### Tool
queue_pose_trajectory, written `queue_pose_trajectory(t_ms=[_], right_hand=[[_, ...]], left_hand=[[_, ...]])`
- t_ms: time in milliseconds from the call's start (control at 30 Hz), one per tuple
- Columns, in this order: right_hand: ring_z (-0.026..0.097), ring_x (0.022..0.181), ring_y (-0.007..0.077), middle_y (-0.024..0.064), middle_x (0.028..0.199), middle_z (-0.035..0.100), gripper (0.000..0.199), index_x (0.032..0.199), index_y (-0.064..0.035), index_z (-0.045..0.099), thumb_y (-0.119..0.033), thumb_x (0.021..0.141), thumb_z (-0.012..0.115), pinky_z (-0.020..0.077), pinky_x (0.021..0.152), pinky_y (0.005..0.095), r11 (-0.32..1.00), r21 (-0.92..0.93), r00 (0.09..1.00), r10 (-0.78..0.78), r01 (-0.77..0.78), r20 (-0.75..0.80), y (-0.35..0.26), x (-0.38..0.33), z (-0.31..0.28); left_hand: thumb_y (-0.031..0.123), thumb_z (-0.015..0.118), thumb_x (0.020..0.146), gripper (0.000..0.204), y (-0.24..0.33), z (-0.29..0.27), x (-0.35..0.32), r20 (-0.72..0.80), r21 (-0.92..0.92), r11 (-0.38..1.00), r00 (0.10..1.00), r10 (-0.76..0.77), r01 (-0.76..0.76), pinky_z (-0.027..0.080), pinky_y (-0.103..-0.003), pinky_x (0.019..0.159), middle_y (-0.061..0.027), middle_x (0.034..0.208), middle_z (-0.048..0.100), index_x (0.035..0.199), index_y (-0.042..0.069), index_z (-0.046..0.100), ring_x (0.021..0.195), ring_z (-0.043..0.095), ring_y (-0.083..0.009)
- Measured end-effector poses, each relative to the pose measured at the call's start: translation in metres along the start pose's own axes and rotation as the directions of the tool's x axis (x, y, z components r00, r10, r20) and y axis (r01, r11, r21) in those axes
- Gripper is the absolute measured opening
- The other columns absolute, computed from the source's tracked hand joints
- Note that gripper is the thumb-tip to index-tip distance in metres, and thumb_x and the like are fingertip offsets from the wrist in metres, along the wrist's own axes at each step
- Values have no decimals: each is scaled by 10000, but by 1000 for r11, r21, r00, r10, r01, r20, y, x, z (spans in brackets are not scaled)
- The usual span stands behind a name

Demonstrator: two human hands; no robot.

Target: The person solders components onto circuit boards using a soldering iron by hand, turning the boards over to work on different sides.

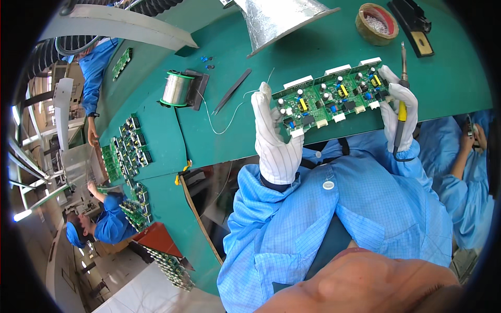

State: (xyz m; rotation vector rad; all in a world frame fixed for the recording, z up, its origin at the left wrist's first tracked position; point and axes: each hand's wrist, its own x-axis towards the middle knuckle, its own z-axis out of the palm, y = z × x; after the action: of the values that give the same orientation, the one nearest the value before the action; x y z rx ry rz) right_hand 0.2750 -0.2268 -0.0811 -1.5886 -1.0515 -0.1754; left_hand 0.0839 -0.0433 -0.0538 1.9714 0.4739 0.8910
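A long green circuit board panel (334, 99) is held up tilted over the table's near edge, its parts facing up: white connectors, capacitors, yellow-wrapped transformers. My left hand (276, 141), in a white striped glove, is closed around its left end. A thin solder wire (225, 129) runs from the spool (176, 89) to the left fingertips, and its free end sticks up past them. At the panel's right end, my gloved right hand (399, 101) grips the edge and also holds a soldering iron (402, 112) upright, with its tip pointing away from me.
Tweezers (233, 91) lie beside the spool. Beyond the panel are a silver fume hood (284, 23), a round tub (377, 25) and an iron stand (412, 28). More circuit boards (130, 148) stand at left. Co-workers in blue (107, 219) sit on both sides.
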Motion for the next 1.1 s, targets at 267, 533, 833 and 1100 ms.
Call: queue_pose_trajectory(t_ms=[267,533,833,1100], right_hand=[[559,1286,347,241,1335,585,461,1226,-21,485,127,823,652,454,1054,390,999,49,1000,-13,13,-3,2,-1,1],[554,1292,346,244,1329,585,454,1226,-11,493,130,822,643,441,1067,391,1000,18,1000,6,-5,-13,5,-4,1],[504,1324,397,305,1390,510,426,1262,-1,454,154,871,528,386,1120,465,996,86,1000,28,-28,-3,7,-5,5],[548,1282,374,311,1363,529,329,1210,-16,461,113,921,550,449,1087,443,985,163,998,64,-62,-5,17,-9,3]], left_hand=[[136,715,904,929,1,1,-1,15,-120,992,999,-44,46,520,-370,976,-268,1550,308,1578,44,82,1230,552,-305],[155,700,922,900,-1,0,-1,39,-38,998,998,-45,46,526,-366,962,-264,1543,316,1579,52,94,1205,566,-290],[-32,741,773,852,2,0,2,17,120,991,997,-69,66,527,-396,988,-197,1475,433,1507,14,310,1225,573,-320],[-67,721,757,867,-8,-3,1,72,162,979,988,-138,125,551,-381,868,-241,1383,534,1513,31,306,1119,629,-372]])
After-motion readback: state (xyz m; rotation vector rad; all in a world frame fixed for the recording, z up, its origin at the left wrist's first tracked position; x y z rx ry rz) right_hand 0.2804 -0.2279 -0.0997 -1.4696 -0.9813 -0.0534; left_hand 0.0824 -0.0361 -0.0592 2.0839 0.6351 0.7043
